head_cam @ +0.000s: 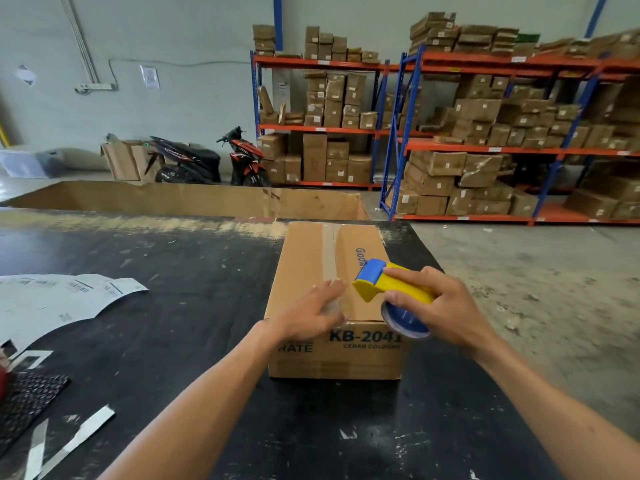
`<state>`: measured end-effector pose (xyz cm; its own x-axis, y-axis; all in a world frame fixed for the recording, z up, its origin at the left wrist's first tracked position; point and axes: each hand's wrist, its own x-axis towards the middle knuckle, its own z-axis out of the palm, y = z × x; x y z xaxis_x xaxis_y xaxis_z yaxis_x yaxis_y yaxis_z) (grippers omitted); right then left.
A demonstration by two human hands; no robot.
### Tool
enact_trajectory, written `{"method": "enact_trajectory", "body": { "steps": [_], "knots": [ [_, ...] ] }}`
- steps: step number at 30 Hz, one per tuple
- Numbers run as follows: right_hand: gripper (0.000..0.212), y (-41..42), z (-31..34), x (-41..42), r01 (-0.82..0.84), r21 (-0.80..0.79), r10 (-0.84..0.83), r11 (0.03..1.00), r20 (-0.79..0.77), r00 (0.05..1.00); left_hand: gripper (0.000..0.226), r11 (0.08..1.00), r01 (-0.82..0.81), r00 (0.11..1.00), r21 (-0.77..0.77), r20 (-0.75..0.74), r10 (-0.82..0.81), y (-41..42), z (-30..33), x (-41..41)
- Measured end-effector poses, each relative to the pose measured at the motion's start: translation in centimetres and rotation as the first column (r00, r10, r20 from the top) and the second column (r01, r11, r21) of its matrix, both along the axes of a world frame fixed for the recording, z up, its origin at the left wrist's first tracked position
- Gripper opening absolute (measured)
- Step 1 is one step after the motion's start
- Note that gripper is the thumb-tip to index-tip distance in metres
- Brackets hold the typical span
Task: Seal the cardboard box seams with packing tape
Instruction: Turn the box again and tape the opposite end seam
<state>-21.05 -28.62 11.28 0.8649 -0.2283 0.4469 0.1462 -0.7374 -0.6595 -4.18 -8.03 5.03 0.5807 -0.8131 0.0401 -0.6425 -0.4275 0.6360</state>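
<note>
One cardboard box [332, 299], one tape dispenser [391, 289], two hands, two motorbikes, one label sheet [59, 299].

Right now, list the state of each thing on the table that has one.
Cardboard box: flaps closed, tape along the top centre seam.
Tape dispenser: lifted over the box, gripped.
Right hand: closed around the dispenser.
Left hand: open, flat on the box top.
Label sheets: lying loose, curled.
</note>
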Motion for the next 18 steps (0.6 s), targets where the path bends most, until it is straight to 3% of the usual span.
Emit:
{"method": "enact_trajectory", "body": {
  "steps": [1,3,5,7,9,11,18],
  "knots": [
    [0.044,-0.2,0.4,-0.2,-0.005,-0.051,0.009,0.999,0.080,0.997,0.068,0.973,-0.124,0.952,-0.192,-0.300,0.062,0.0,0.8,-0.8],
    [0.050,-0.4,1.2,-0.5,-0.003,-0.177,0.049,0.984,0.255,0.966,0.071,0.832,-0.386,0.679,-0.399,-0.734,-0.037,0.2,2.5,-1.5],
    [0.052,0.1,1.4,-0.7,-0.002,-0.297,0.112,0.955,0.353,0.929,0.073,0.759,-0.510,0.411,-0.404,-0.890,-0.197,1.1,3.9,-1.6],
    [0.052,0.6,0.0,-0.5,-0.046,-0.442,0.191,0.896,0.288,0.939,0.077,0.755,-0.516,0.272,-0.404,-0.913,-0.303,2.3,4.8,-1.9],
    [0.052,0.8,-2.4,-0.2,-0.110,-0.563,0.213,0.819,0.121,0.969,0.079,0.770,-0.487,0.245,-0.414,-0.910,-0.334,2.9,5.1,-2.7],
    [0.053,0.9,-4.2,0.0,-0.141,-0.543,0.208,0.828,0.064,0.976,0.072,0.779,-0.492,0.271,-0.388,-0.919,-0.286,3.3,5.0,-3.4],
    [0.053,2.5,-2.3,0.6,-0.158,-0.466,0.295,0.871,0.235,0.926,0.028,0.746,-0.522,0.288,-0.414,-0.909,-0.303,4.5,5.7,-3.5]
  ]
}}
